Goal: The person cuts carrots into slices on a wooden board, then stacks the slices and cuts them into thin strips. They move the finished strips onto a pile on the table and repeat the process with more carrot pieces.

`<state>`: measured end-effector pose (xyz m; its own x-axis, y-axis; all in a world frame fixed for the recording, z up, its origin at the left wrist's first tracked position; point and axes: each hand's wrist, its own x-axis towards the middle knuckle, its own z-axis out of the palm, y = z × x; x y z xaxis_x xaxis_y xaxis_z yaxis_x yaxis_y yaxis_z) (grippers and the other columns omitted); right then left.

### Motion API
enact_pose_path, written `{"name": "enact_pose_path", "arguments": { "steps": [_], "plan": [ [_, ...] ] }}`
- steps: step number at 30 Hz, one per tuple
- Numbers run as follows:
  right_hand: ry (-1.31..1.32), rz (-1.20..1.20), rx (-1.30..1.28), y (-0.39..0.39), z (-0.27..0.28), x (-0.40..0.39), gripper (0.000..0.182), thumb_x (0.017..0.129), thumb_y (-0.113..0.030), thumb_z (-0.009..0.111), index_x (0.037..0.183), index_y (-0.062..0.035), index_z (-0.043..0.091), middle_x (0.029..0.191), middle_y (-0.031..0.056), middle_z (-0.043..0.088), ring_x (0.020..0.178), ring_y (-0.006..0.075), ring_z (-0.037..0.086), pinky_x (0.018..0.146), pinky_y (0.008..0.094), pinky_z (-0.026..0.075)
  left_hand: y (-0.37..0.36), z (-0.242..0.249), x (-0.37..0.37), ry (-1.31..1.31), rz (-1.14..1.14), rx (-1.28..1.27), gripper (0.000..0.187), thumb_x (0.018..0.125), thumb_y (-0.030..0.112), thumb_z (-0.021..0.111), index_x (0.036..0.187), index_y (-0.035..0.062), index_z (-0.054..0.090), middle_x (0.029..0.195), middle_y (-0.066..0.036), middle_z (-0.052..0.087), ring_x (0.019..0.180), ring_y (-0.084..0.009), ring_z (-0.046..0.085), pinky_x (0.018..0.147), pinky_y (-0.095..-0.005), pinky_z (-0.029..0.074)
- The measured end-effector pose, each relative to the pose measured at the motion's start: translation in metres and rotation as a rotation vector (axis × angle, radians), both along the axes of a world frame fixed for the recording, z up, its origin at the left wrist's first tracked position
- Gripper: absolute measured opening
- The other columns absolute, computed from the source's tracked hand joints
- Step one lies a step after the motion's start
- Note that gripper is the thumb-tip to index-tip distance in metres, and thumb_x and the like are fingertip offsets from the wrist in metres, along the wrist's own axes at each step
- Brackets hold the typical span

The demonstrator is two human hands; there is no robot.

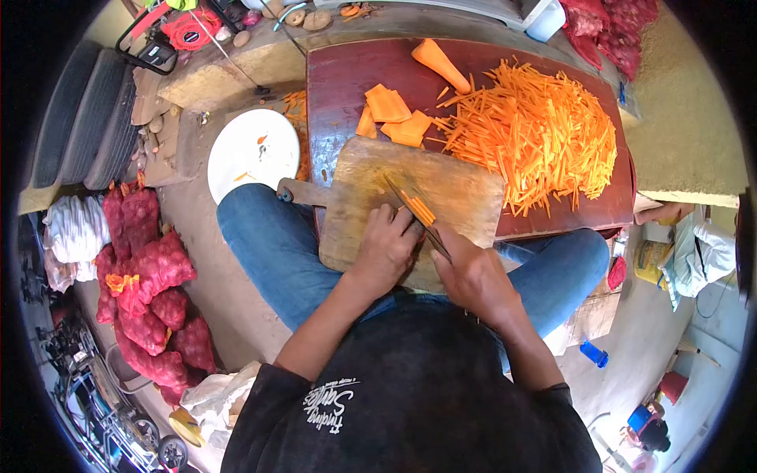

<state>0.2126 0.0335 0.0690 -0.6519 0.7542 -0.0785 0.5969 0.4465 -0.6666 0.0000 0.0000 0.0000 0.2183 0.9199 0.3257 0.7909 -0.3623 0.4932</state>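
A wooden cutting board [457, 189] lies in front of me, partly over my lap, with its handle pointing left. My right hand [477, 276] is closed around the handle of a knife [400, 191], whose dark blade slants across the board. Thin carrot strips [419, 209] lie along the blade's right side. Just left of the blade, my left hand [386, 248] rests on the board with its fingers curled; whatever lies under them is hidden. Past the board are flat carrot slices [388, 104], a whole peeled carrot [440, 65] and a large heap of carrot strips [536, 138].
The dark red table [339, 79] carries the carrots. A white round lid or stool top [254, 150] is beside my left knee. Red net sacks [154, 276] are piled at left, near stacked tires [83, 118]. A blue object [594, 354] lies on the floor at right.
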Motion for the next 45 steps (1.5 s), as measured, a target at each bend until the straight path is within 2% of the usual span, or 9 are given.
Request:
{"name": "enact_pose_path", "arguments": {
  "steps": [5, 8, 11, 14, 17, 26, 35, 38, 45],
  "plan": [
    [-0.037, -0.015, 0.008, -0.01, 0.019, 0.017, 0.043, 0.106, -0.014, 0.07, 0.142, 0.0004, 0.053, 0.101, 0.0278, 0.075, 0.088, 0.0486, 0.076, 0.069, 0.0556, 0.061, 0.004, -0.002, 0.003, -0.054, -0.001, 0.031, 0.022, 0.095, 0.013, 0.078, 0.114, 0.0017, 0.078, 0.117, -0.012, 0.068, 0.099, -0.0333, 0.06, 0.087, -0.0463, 0.049],
    [-0.069, -0.036, -0.042, -0.021, 0.025, 0.02, 0.047, 0.105, -0.014, 0.071, 0.146, 0.0012, 0.054, 0.104, 0.0295, 0.075, 0.09, 0.0488, 0.076, 0.072, 0.0564, 0.061, 0.002, -0.001, -0.002, -0.039, -0.031, 0.024, 0.023, 0.094, 0.012, 0.077, 0.114, 0.0009, 0.079, 0.116, -0.012, 0.068, 0.1, -0.0337, 0.06, 0.088, -0.0464, 0.05],
    [0.018, -0.082, -0.054, -0.013, 0.007, 0.004, 0.047, 0.103, -0.009, 0.073, 0.146, -0.0016, 0.059, 0.108, 0.0293, 0.076, 0.1, 0.0522, 0.075, 0.081, 0.0574, 0.061, 0.002, 0.0, 0.0, -0.033, 0.002, 0.03, 0.025, 0.093, 0.01, 0.077, 0.116, 0.0005, 0.079, 0.117, -0.012, 0.067, 0.101, -0.0337, 0.06, 0.09, -0.0467, 0.051],
    [-0.02, -0.057, -0.028, -0.002, 0.005, -0.005, 0.048, 0.102, -0.009, 0.074, 0.147, -0.0016, 0.058, 0.11, 0.03, 0.076, 0.1, 0.052, 0.075, 0.081, 0.0567, 0.061, 0.001, 0.001, 0.0, -0.02, -0.005, 0.011, 0.027, 0.091, 0.01, 0.077, 0.116, -0.0001, 0.079, 0.117, -0.013, 0.067, 0.102, -0.0341, 0.061, 0.091, -0.0469, 0.051],
    [-0.022, -0.015, 0.026, -0.01, 0.015, 0.011, 0.045, 0.101, -0.01, 0.073, 0.142, -0.001, 0.055, 0.102, 0.0281, 0.076, 0.091, 0.0481, 0.076, 0.071, 0.056, 0.062, -0.002, -0.004, -0.002, -0.075, -0.02, 0.006, 0.027, 0.091, 0.008, 0.076, 0.116, -0.0004, 0.078, 0.119, -0.014, 0.066, 0.103, -0.0354, 0.061, 0.091, -0.0474, 0.051],
    [0.012, -0.015, 0.053, -0.001, 0.0, -0.008, 0.046, 0.104, -0.013, 0.072, 0.144, 0.0001, 0.053, 0.102, 0.0292, 0.076, 0.092, 0.0494, 0.076, 0.073, 0.0566, 0.061, -0.002, 0.002, -0.004, -0.019, -0.035, -0.026, 0.027, 0.09, 0.008, 0.077, 0.117, 0.0006, 0.078, 0.118, -0.014, 0.066, 0.104, -0.0351, 0.06, 0.091, -0.0466, 0.051],
    [-0.003, -0.03, -0.017, -0.015, 0.009, 0.004, 0.048, 0.104, -0.013, 0.071, 0.146, 0.0017, 0.052, 0.104, 0.0303, 0.076, 0.09, 0.0506, 0.076, 0.072, 0.0576, 0.061, -0.004, 0.001, -0.003, -0.058, -0.006, 0.019, 0.027, 0.093, 0.011, 0.078, 0.119, 0.0027, 0.079, 0.116, -0.012, 0.067, 0.103, -0.0336, 0.06, 0.089, -0.0469, 0.05],
    [-0.021, -0.083, -0.063, -0.006, 0.007, -0.009, 0.049, 0.101, -0.008, 0.075, 0.146, -0.0031, 0.058, 0.111, 0.03, 0.076, 0.1, 0.0516, 0.075, 0.08, 0.0578, 0.06, -0.004, 0.001, -0.003, -0.011, 0.009, 0.036, 0.027, 0.092, 0.011, 0.078, 0.118, 0.0035, 0.079, 0.116, -0.011, 0.067, 0.103, -0.0334, 0.06, 0.089, -0.0477, 0.05],
    [-0.049, -0.071, -0.101, -0.024, 0.021, 0.012, 0.048, 0.102, -0.012, 0.074, 0.146, -0.0021, 0.056, 0.11, 0.0301, 0.076, 0.099, 0.0518, 0.075, 0.079, 0.0578, 0.061, -0.007, -0.002, -0.01, -0.061, -0.009, -0.022, 0.029, 0.089, 0.009, 0.077, 0.118, 0.003, 0.079, 0.113, -0.012, 0.065, 0.102, -0.0339, 0.06, 0.087, -0.0471, 0.052]
  ]
}}
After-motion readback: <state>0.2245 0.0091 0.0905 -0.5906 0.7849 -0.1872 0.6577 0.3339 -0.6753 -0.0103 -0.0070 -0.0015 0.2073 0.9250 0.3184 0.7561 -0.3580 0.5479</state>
